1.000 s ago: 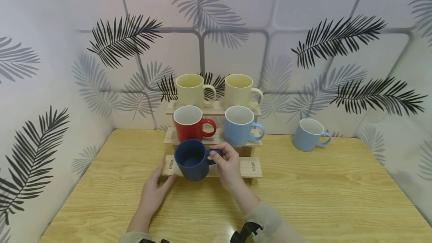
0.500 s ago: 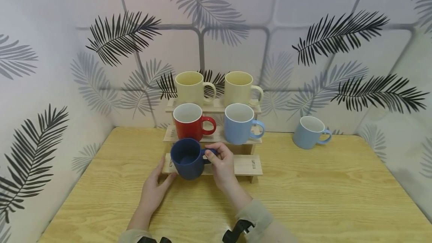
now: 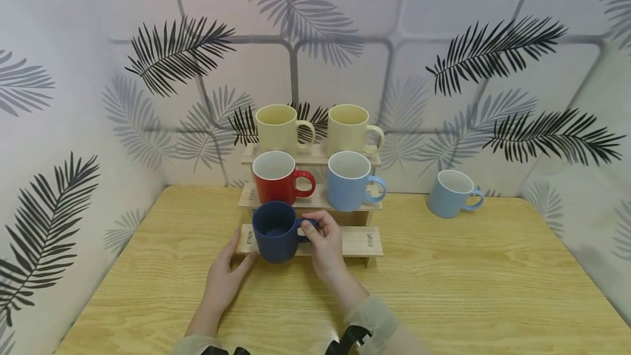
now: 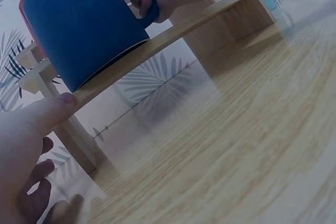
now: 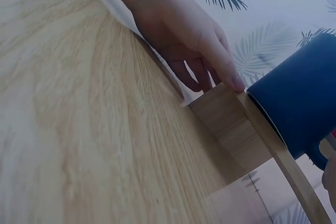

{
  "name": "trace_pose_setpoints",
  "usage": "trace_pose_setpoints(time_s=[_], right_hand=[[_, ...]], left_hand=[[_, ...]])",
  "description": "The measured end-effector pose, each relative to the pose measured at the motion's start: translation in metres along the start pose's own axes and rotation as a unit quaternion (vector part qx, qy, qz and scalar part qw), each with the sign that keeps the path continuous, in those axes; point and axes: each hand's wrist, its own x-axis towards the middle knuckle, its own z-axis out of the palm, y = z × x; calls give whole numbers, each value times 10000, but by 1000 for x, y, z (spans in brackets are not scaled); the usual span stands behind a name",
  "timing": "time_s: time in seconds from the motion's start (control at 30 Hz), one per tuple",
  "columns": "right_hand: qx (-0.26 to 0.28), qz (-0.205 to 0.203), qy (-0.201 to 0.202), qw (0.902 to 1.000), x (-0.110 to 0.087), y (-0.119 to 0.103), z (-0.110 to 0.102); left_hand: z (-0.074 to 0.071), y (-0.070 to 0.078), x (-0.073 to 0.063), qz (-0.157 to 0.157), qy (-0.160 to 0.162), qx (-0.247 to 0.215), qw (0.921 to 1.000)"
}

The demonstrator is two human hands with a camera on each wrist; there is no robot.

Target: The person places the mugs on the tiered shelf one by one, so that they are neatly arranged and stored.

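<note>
A dark blue mug (image 3: 276, 234) is at the left part of the lowest step (image 3: 352, 241) of a wooden display rack. Its base meets the board in the left wrist view, and the handle points right. My right hand (image 3: 327, 245) pinches the mug's handle (image 4: 151, 11) between thumb and fingers. At the rack's left end, my left hand (image 3: 224, 275) grips the lowest board's corner. Its thumb (image 5: 237, 83) presses the board edge and the other fingers lie beside the end support (image 5: 231, 127).
Behind, a red mug (image 3: 273, 182) and a light blue mug (image 3: 347, 185) stand on the middle step. Two cream mugs, one left (image 3: 276, 130) and one right (image 3: 347, 130), occupy the top step. Another light blue mug (image 3: 449, 196) stands on the table (image 3: 468, 278) by the wall.
The blue mug and my right hand have shifted left along the lowest step; the mug, tilted earlier, now looks more upright. My left hand has kept its place.
</note>
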Motion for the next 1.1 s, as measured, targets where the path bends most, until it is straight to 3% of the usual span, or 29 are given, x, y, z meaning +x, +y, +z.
trace_pose_setpoints(time_s=[0.27, 0.4, 0.53, 0.7, 0.83, 1.1], right_hand=[[-480, 141, -223, 9985, -1, -2, -6], [-1185, 366, -386, 9915, -1, -8, -10], [-2161, 423, -710, 9729, 0, -18, -19], [-3082, 163, -1260, 9428, -3, -33, -33], [-3519, -51, -1609, 9221, -7, -48, -41], [-3866, -109, -2070, 8987, -15, -82, -51]], left_hand=[[0, -1, 0, 31, 24, 60, 10000], [0, -2, 0, 32, -18, 50, 10000], [0, -1, 0, -10, -41, 26, 10000], [1, 0, 0, -13, -36, 9, 10000], [1, -1, 0, -73, -65, -17, 10000], [1, -1, 0, -112, -80, -7, 9999]])
